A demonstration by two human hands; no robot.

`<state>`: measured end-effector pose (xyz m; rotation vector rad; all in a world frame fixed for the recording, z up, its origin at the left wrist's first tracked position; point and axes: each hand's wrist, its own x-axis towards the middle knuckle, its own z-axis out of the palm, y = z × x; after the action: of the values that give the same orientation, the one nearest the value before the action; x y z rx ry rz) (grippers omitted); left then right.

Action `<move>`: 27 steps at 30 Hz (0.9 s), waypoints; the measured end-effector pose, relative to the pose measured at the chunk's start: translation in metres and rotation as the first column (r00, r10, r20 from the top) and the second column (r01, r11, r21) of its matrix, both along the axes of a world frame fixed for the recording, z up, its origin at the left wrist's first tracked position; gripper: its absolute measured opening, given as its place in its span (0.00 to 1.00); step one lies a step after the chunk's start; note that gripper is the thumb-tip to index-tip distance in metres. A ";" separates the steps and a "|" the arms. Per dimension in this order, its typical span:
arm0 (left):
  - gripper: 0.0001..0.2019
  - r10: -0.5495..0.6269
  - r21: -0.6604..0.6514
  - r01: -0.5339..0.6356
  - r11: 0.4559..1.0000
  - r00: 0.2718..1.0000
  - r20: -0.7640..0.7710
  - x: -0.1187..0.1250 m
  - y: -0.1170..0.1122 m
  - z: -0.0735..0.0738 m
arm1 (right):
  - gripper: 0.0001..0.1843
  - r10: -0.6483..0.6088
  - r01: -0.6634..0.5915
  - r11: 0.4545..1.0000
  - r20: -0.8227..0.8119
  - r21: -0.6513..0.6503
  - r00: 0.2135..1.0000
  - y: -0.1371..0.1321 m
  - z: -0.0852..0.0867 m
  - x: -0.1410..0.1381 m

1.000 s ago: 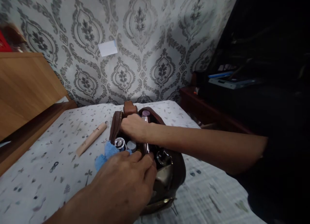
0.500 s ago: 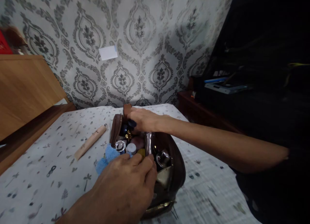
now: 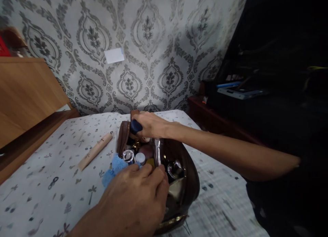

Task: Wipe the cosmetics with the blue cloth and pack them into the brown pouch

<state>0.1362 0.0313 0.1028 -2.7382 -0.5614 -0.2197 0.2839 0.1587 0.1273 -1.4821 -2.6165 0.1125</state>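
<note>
A brown zip bag (image 3: pixel 191 177) lies open on the patterned sheet, packed with small items. My left hand (image 3: pixel 137 192) is curled over its near left edge; the thumb is hidden. At the far end, my right hand (image 3: pixel 151 124) grips a dark blue rounded object (image 3: pixel 135 127), whose kind I cannot make out. Inside the bag are a clear-rimmed round container (image 3: pixel 128 156), a white cap (image 3: pixel 140 158), a shiny clear tube (image 3: pixel 158 151) and a silver-topped bottle (image 3: pixel 175 168). Blue fluffy material (image 3: pixel 116 165) bulges out beside my left fingers.
A beige tube (image 3: pixel 96 151) lies on the sheet (image 3: pixel 77 192) left of the bag. A wooden headboard-like panel (image 3: pixel 28 90) stands at the left. Behind is a patterned wall (image 3: pixel 148 59); dark red furniture (image 3: pixel 205 110) and a large black shape (image 3: pixel 276 76) are at the right.
My right hand has lifted the dark blue object slightly, so more of it shows above the bag's contents. My left hand and the bag have shifted a little to the right.
</note>
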 end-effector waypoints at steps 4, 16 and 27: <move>0.15 0.004 -0.065 -0.007 0.998 0.999 -0.037 0.000 -0.001 0.001 | 0.25 0.033 -0.033 0.999 -0.032 0.012 0.999 0.000 -0.002 -0.011; 0.13 0.019 -0.034 -0.019 0.999 1.000 0.000 0.001 -0.002 0.000 | 0.35 0.007 -0.026 0.997 -0.238 -0.077 0.971 0.018 -0.009 -0.010; 0.15 -0.008 -0.020 0.008 1.000 1.000 -0.004 -0.001 -0.001 0.001 | 0.41 0.099 -0.112 0.990 -0.144 -0.086 0.985 0.013 -0.002 -0.003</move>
<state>0.1357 0.0301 0.1041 -2.7604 -0.5548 -0.2114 0.2813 0.1714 0.1253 -1.3096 -2.6079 0.3420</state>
